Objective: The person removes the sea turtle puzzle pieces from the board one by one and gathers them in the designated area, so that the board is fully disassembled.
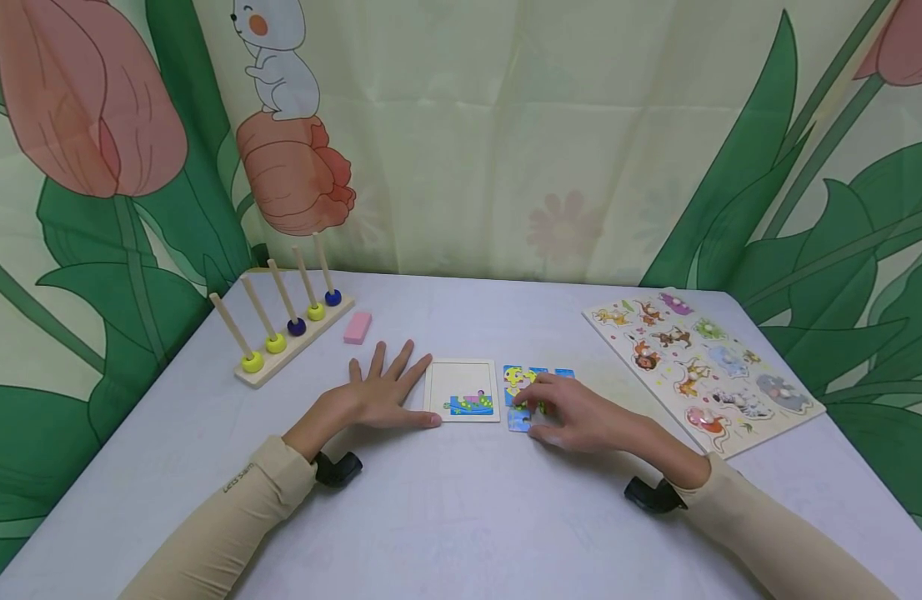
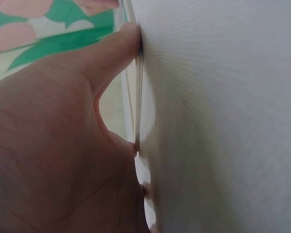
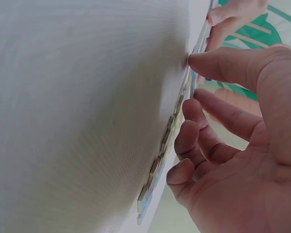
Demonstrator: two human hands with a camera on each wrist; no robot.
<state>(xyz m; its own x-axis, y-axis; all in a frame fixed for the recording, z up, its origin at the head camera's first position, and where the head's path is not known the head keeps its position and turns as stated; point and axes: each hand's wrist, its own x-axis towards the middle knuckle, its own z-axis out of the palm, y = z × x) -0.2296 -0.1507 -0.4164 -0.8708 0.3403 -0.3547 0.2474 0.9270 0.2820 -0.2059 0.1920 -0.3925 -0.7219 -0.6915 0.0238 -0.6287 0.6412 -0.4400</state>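
My left hand [image 1: 386,396] lies spread on the table, its thumb [image 2: 128,39] on the lower left corner of a square wooden puzzle frame [image 1: 461,362] and its index fingertip at the upper left corner. Joined pieces [image 1: 472,406] with a green and purple picture on blue fill the frame's lower right. Beside the frame, my right hand [image 1: 569,412] curls over loose jigsaw pieces [image 1: 515,375] in blue and yellow. Its thumb and index finger pinch a blue jigsaw piece [image 1: 518,420] flat on the table. The palm side shows in the right wrist view, other fingers bent above the pieces.
At the left stands a wooden peg rack [image 1: 281,354] with yellow and blue beads. A pink block [image 1: 358,327] lies near it. On the right is an animal puzzle board [image 1: 701,367]. A printed curtain [image 1: 461,167] hangs behind the table.
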